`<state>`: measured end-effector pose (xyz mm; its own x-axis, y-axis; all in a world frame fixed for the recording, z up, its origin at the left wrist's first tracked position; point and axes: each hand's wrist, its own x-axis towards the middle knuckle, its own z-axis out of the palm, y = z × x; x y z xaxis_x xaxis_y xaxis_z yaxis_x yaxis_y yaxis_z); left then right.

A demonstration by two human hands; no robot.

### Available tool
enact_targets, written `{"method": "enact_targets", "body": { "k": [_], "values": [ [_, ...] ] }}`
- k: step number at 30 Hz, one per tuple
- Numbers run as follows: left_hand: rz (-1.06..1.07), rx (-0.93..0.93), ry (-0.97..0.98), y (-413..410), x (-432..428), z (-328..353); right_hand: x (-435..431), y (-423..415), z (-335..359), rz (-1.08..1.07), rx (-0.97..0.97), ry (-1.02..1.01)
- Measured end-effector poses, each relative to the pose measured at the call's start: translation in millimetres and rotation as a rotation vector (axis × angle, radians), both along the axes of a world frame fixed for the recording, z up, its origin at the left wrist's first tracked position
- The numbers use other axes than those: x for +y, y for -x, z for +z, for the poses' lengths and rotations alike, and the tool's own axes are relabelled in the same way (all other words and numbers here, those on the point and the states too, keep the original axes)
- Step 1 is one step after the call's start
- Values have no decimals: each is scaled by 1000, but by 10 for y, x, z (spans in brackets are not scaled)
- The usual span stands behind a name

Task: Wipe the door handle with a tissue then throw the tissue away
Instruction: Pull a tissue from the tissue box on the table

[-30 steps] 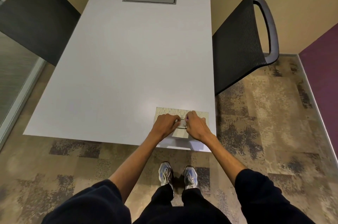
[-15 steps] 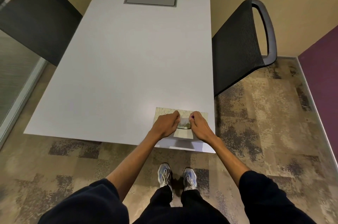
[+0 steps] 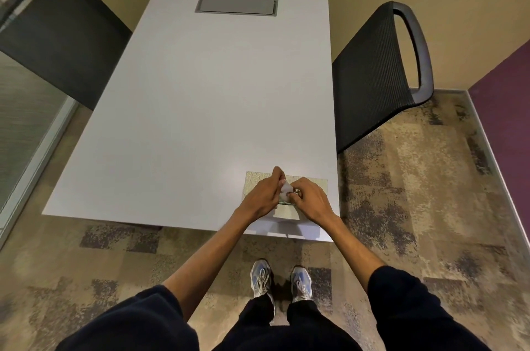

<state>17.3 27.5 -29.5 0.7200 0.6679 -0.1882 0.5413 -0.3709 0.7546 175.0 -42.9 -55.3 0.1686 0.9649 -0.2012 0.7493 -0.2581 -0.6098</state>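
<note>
Tissue (image 3: 285, 187) between fingers (image 3: 277, 175) of both hands, over handle (image 3: 286, 202).

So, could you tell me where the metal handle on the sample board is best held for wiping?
Judging from its pose, pinch the metal handle at its right end, from the right, as the right hand does. It arches off the sample board, leaving the middle free for the tissue in the left hand.

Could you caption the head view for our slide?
Both hands work a white tissue over a handle.
</note>
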Motion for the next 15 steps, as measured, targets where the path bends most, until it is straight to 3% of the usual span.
{"method": "enact_targets", "body": {
  "k": [15],
  "values": [
    [64,63,-186,71,60,-70,-76,23,70,-39,111,-86]
  ]
}}
